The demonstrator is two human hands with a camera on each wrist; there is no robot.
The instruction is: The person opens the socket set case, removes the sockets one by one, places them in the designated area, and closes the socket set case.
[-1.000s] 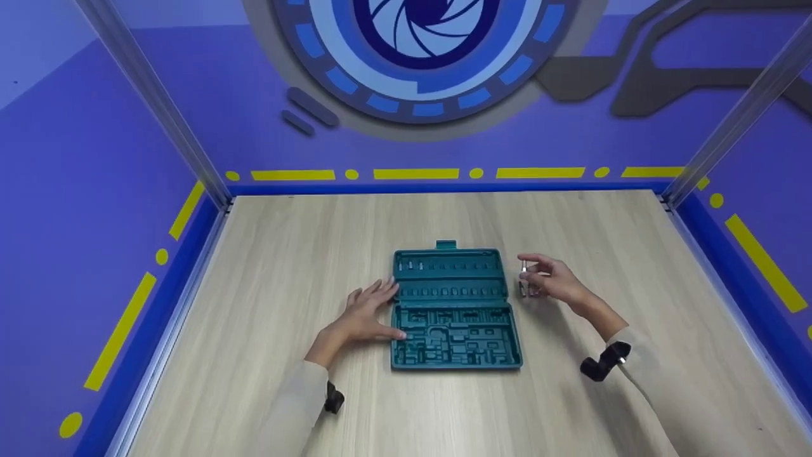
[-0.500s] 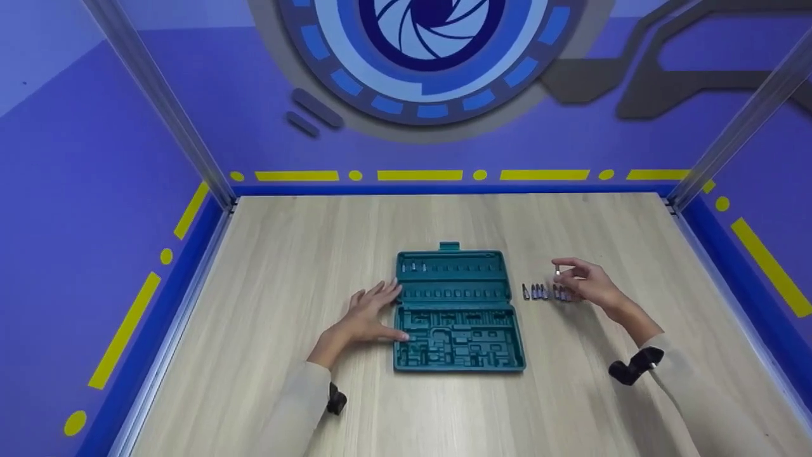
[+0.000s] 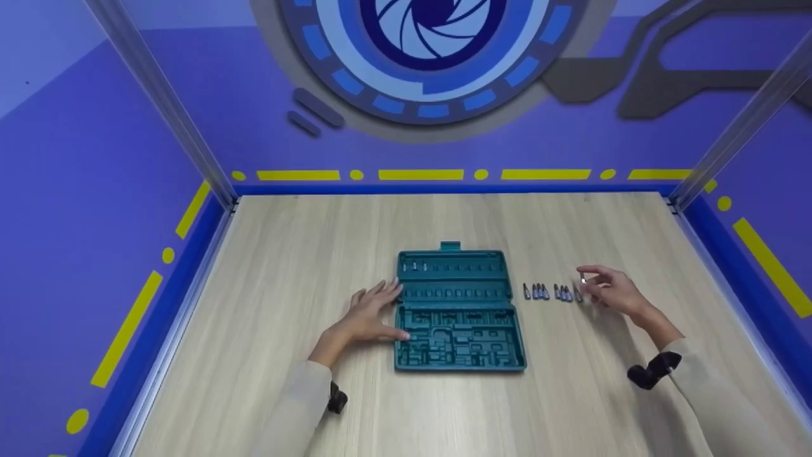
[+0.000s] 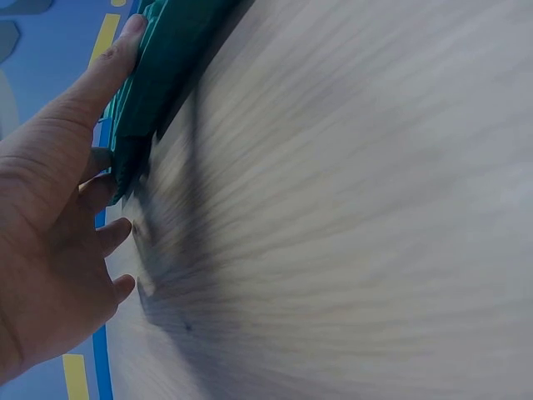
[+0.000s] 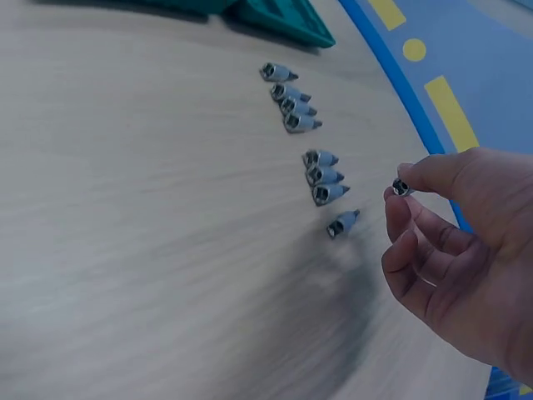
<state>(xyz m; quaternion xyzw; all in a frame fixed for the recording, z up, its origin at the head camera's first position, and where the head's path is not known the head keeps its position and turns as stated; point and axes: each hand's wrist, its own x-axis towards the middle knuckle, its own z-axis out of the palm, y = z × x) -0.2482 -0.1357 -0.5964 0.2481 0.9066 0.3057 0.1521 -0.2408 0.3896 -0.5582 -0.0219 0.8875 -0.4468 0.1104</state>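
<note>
Right grip [image 5: 479,254] pinches a silver metal cylinder [image 5: 400,187], likely light, slippery, best held mid-body. Spread left grip [image 3: 365,318] touches the rectangular green plastic case [image 3: 454,305].

A green case [image 3: 458,304] lies open; right of it lie eight silver bits [image 5: 323,176] in a row, another bit [image 5: 401,187] held aloft.

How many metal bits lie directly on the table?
8, in a row right of the green case: a lone bit, a trio, another trio, then a last bit nearest the right hand.
</note>
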